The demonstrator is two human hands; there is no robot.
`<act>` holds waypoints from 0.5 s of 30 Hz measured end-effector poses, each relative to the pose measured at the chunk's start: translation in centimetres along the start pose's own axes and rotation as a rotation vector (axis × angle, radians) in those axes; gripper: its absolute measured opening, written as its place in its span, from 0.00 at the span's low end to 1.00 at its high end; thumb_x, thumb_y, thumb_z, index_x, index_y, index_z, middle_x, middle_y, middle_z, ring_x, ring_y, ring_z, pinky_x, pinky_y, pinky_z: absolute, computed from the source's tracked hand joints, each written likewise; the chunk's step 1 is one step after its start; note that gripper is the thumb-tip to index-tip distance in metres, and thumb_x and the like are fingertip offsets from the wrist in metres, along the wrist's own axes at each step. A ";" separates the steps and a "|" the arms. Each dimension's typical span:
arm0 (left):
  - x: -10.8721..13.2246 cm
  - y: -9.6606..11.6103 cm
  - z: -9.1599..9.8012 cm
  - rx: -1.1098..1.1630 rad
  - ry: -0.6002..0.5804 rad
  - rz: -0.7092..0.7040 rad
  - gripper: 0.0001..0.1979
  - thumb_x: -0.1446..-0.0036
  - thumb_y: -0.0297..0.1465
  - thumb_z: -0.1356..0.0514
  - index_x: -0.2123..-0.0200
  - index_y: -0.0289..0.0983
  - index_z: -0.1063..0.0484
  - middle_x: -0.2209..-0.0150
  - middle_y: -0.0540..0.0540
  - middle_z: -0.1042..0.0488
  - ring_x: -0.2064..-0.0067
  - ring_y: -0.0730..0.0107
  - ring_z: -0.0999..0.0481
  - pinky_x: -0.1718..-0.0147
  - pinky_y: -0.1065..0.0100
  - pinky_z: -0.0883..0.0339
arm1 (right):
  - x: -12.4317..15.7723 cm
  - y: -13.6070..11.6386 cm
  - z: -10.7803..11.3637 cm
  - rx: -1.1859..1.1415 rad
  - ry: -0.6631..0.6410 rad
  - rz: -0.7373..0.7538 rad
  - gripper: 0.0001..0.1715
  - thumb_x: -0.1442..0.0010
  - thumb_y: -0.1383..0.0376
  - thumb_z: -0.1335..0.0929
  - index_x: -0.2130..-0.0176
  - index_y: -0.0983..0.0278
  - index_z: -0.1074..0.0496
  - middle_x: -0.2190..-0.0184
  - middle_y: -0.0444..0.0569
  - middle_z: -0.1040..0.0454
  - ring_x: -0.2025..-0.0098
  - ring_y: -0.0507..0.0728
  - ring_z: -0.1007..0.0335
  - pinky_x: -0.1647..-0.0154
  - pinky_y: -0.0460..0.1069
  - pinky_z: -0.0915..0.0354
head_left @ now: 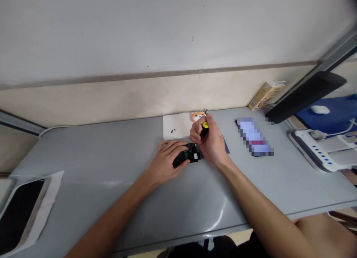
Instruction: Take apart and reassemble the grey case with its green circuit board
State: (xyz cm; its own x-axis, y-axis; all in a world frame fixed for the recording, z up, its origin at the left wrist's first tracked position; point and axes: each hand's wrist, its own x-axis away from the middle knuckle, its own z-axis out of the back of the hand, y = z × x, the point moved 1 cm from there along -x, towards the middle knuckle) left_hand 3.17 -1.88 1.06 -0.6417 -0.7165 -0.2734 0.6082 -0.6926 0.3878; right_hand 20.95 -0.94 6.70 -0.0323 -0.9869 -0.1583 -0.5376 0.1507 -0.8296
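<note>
My left hand [167,157] rests on the grey desk and grips a small black device [186,157] whose green circuit board shows. My right hand [210,141] is closed round a screwdriver with a yellow-and-black handle [205,127], held upright with its tip down on the device. Just behind the hands lies a white sheet of paper [178,125] with a few tiny dark screws [173,131] on it. An orange cartoon dog keychain [198,116] sits at the paper's far right corner.
A phone with a blurred screen [255,137] lies to the right. A white power strip [318,148] and a black monitor [306,94] stand at the far right, a small carton [266,94] by the wall. A dark tablet [19,209] lies at the near left.
</note>
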 end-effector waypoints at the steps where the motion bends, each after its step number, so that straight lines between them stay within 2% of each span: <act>1: 0.0 0.0 0.0 -0.002 0.003 0.002 0.15 0.33 0.36 0.39 0.45 0.44 0.30 0.40 0.45 0.25 0.38 0.57 0.28 0.35 0.49 0.48 | 0.0 0.0 0.0 -0.004 -0.003 -0.002 0.27 0.31 0.45 0.37 0.73 0.60 0.37 0.80 0.40 0.44 0.78 0.50 0.51 0.75 0.48 0.52; 11: -0.1 0.2 0.1 -0.017 -0.002 -0.016 0.14 0.33 0.35 0.39 0.45 0.44 0.29 0.40 0.46 0.25 0.38 0.57 0.28 0.36 0.49 0.47 | 0.0 0.1 -0.1 0.019 -0.011 -0.024 0.28 0.32 0.44 0.36 0.73 0.60 0.38 0.80 0.39 0.45 0.79 0.49 0.50 0.76 0.48 0.50; 15: -0.1 0.1 0.1 -0.014 -0.001 -0.024 0.12 0.32 0.36 0.41 0.47 0.44 0.28 0.40 0.45 0.25 0.38 0.57 0.27 0.35 0.49 0.48 | 0.0 -0.1 0.0 0.077 0.022 -0.022 0.29 0.33 0.42 0.37 0.73 0.60 0.39 0.80 0.39 0.44 0.79 0.49 0.50 0.76 0.48 0.50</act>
State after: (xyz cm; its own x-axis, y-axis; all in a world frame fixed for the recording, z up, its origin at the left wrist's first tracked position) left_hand 3.28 -1.87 1.20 -0.6563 -0.7000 -0.2816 0.5995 -0.7104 0.3687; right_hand 21.02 -0.93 6.78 -0.0405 -0.9909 -0.1284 -0.4719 0.1322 -0.8717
